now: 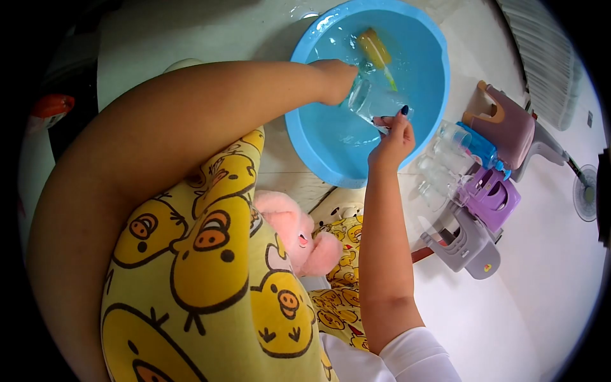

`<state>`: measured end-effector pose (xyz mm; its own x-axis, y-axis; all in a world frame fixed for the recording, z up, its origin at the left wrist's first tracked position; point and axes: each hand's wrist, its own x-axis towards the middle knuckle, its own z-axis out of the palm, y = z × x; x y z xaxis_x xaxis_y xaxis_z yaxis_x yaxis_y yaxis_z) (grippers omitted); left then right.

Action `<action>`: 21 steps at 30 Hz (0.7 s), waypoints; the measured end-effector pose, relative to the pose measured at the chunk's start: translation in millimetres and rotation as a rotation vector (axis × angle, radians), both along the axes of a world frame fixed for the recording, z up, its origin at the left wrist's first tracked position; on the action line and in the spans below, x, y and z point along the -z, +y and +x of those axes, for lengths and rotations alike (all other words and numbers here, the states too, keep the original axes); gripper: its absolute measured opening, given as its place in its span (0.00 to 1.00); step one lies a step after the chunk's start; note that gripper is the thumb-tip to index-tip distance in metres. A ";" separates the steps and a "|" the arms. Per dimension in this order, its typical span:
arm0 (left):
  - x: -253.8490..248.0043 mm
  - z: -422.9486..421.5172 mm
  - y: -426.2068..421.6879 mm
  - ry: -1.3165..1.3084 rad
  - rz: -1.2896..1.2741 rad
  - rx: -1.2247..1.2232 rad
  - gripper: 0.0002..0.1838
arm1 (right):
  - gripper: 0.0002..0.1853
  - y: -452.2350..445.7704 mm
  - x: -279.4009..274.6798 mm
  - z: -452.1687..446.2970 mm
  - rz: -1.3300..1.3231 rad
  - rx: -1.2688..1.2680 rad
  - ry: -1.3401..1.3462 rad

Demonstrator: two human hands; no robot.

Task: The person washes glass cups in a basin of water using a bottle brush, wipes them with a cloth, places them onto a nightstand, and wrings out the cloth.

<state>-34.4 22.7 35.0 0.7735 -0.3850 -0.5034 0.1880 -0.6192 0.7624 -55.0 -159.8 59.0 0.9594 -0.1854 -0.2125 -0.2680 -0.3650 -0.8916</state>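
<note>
A clear drinking glass (375, 102) lies tilted over the water in a light-blue basin (305, 146). My right hand (394, 140) is closed on the glass at its near right end, with dark-painted nails showing. At the other end, my left hand (334, 81) is closed against the glass. Something greenish shows by its fingers, most of which are hidden, so what they hold is unclear. Farther back in the basin, a yellow sponge brush (372, 48) with a yellow-green handle lies in the water.
Right of the basin stand several clear glasses (445, 159) and a blue bottle (478, 145). Beyond them are a mauve stool (509, 130), a purple stool (493, 197) and a grey stool (468, 245). A pink plush slipper (286, 226) sits below the basin. A fan (584, 194) is at far right.
</note>
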 end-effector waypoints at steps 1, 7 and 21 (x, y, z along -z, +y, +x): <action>0.3 -0.1 -0.2 -0.015 -0.004 -0.023 0.22 | 0.18 -0.1 1.3 0.9 0.163 0.135 0.085; -1.0 1.5 0.2 0.024 -0.146 -0.145 0.25 | 0.18 -0.6 3.2 7.3 0.615 0.277 0.352; 5.3 -0.8 -0.9 -0.042 -0.448 -0.108 0.41 | 0.15 0.6 40.2 6.2 1.082 0.340 1.070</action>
